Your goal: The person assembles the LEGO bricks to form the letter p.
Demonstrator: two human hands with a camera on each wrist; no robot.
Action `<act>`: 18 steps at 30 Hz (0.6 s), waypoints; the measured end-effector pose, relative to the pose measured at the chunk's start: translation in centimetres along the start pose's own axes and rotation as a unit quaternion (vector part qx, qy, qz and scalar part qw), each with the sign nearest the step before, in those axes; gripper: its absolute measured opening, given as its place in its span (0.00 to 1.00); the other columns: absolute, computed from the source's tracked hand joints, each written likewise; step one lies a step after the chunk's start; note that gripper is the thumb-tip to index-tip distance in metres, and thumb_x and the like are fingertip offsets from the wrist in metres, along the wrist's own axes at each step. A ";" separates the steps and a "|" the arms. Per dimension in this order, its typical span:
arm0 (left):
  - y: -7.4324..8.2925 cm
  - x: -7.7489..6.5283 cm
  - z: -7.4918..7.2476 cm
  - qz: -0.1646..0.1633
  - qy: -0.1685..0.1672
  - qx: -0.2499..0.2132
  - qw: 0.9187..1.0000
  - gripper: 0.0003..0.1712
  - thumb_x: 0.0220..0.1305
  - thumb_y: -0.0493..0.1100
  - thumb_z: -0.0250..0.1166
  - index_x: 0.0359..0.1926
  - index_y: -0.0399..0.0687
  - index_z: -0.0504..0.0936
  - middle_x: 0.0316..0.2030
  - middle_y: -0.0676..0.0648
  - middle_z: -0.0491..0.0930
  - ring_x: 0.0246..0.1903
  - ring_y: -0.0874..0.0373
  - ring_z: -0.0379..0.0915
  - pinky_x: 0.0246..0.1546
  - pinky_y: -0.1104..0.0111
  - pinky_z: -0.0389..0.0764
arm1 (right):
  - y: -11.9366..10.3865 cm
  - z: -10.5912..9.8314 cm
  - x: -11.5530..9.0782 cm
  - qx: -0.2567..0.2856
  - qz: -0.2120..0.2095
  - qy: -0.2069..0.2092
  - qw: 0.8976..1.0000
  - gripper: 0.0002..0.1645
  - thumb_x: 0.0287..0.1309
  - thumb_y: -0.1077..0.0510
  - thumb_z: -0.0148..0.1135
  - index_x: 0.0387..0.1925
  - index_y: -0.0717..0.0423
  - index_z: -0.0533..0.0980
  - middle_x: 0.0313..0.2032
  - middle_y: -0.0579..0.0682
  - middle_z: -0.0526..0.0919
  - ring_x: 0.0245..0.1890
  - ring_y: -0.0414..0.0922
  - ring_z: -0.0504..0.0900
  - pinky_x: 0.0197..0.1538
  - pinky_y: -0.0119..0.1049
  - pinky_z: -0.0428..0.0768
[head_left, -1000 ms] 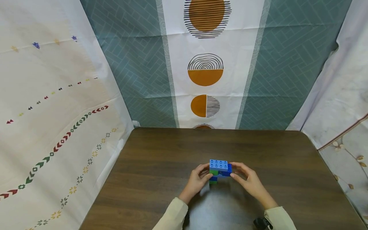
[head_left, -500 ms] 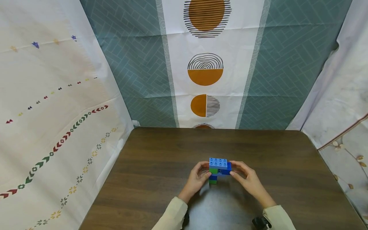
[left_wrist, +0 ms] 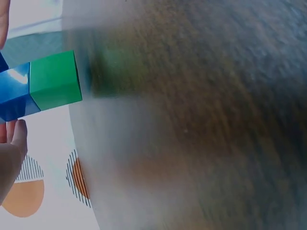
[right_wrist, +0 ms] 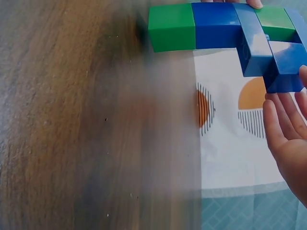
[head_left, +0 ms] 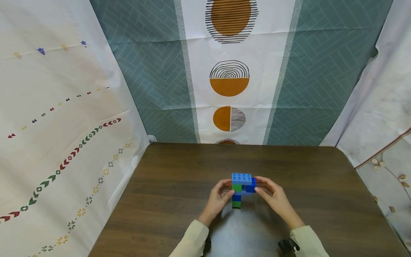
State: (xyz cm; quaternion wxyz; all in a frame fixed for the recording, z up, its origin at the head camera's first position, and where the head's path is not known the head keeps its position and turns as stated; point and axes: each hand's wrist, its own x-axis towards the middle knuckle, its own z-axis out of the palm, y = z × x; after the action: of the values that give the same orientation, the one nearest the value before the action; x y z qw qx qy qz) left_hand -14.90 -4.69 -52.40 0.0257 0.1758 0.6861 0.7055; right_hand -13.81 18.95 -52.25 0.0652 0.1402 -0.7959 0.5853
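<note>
A joined stack of toy building bricks stands upright between the two hands. Its top is a light blue studded brick (head_left: 241, 177), above a small green brick (head_left: 237, 188) and a dark blue brick (head_left: 252, 187) jutting right. Below, a narrow column of a blue brick (right_wrist: 218, 25) and a green brick (right_wrist: 171, 28) comes down close to the tabletop. My left hand (head_left: 217, 200) grips the stack's left side, thumb in front and fingers behind. On the other side, my right hand (head_left: 276, 200) pinches the jutting dark blue brick between thumb and fingers.
The brown wooden table (head_left: 179, 171) extends around the hands. Behind it hangs a teal and white patterned cloth (head_left: 154, 89), with white cloths at left and right. A dark device (head_left: 288, 246) sits at the right wrist.
Both hands have shifted the brick stack slightly left and away from the body. It stands more upright, showing more of its lower column. Both grips stay the same.
</note>
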 end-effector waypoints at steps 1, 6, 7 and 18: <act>0.1 0.0 0.0 -0.004 0.003 0.000 1.000 0.20 0.64 0.30 0.62 0.56 0.30 0.72 0.48 0.34 0.75 0.50 0.46 0.73 0.54 0.58 0.77 | 0.0 0.0 0.1 0.002 0.005 0.002 1.000 0.22 0.64 0.57 0.61 0.59 0.57 0.73 0.52 0.57 0.80 0.50 0.40 0.79 0.51 0.22 0.76; 0.3 0.2 0.0 -0.016 0.015 0.004 1.000 0.20 0.64 0.31 0.62 0.57 0.32 0.73 0.48 0.34 0.77 0.50 0.44 0.73 0.49 0.68 0.79 | -0.1 0.1 0.5 0.007 0.027 0.005 1.000 0.23 0.65 0.56 0.60 0.59 0.58 0.72 0.53 0.57 0.79 0.50 0.45 0.79 0.51 0.22 0.76; 0.4 0.2 0.1 -0.019 0.018 0.004 1.000 0.20 0.64 0.31 0.62 0.58 0.33 0.74 0.48 0.35 0.77 0.50 0.43 0.73 0.48 0.69 0.79 | -0.3 0.2 0.6 0.008 0.034 0.006 0.999 0.23 0.65 0.56 0.60 0.59 0.58 0.72 0.53 0.57 0.79 0.50 0.46 0.79 0.51 0.22 0.76; 0.6 0.6 0.1 -0.048 0.045 0.015 0.998 0.20 0.65 0.32 0.62 0.57 0.35 0.76 0.47 0.37 0.79 0.48 0.46 0.76 0.46 0.72 0.80 | -2.6 0.5 1.3 0.005 0.053 0.008 0.999 0.23 0.66 0.61 0.59 0.59 0.67 0.71 0.53 0.64 0.78 0.50 0.57 0.78 0.48 0.20 0.75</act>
State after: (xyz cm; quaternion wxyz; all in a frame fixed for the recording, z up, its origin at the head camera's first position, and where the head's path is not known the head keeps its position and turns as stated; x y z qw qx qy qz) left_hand -15.35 -4.43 -51.71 0.0261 0.1111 0.7047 0.7003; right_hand -14.20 17.60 -49.66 0.0396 0.0932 -0.7988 0.5930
